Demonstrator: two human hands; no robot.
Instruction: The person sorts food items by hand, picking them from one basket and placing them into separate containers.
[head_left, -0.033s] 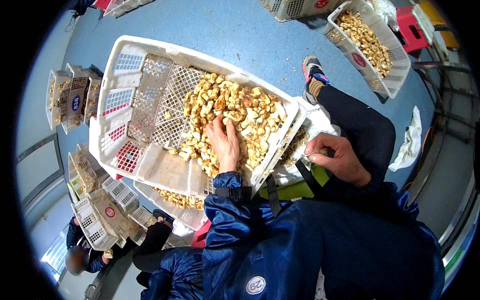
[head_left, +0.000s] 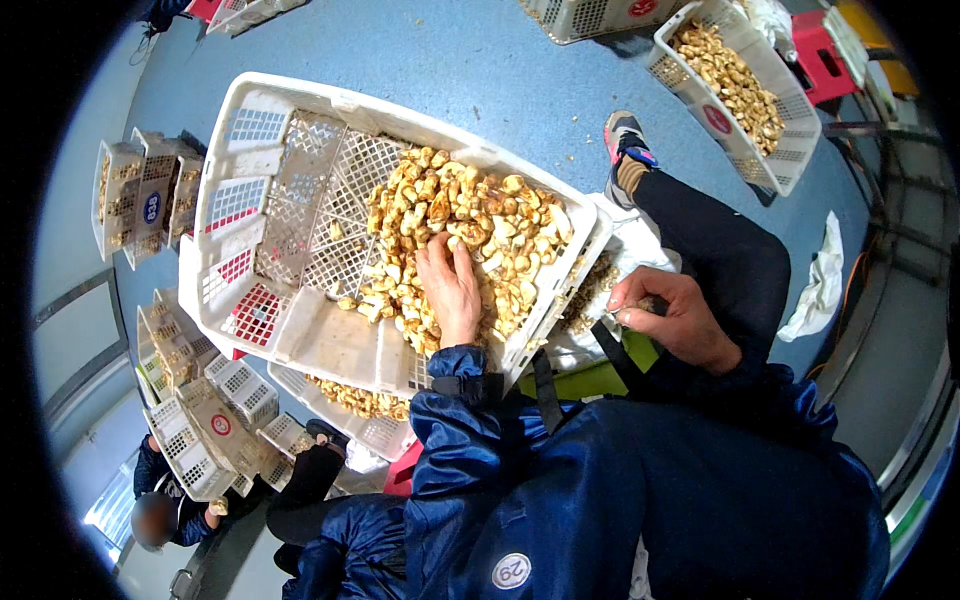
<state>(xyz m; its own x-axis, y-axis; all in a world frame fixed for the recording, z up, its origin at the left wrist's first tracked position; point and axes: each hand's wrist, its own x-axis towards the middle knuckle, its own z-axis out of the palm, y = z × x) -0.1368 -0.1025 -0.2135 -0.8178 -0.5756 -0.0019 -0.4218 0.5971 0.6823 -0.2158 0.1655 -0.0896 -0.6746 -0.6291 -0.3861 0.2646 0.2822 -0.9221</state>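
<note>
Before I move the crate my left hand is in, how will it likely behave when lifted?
The crate will probably feel stiff, as its walls look like molded plastic. It may dip on the right, where the mushrooms are heaped. They look loose, so some might roll leftward.

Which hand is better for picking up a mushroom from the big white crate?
Probably the left: the left hand is inside the white crate, touching the mushrooms. The right hand is outside it, holding something dark, hard to identify.

Left hand (head_left: pixel 452 293) slightly farther right on the mushrooms (head_left: pixel 498 228).
</note>
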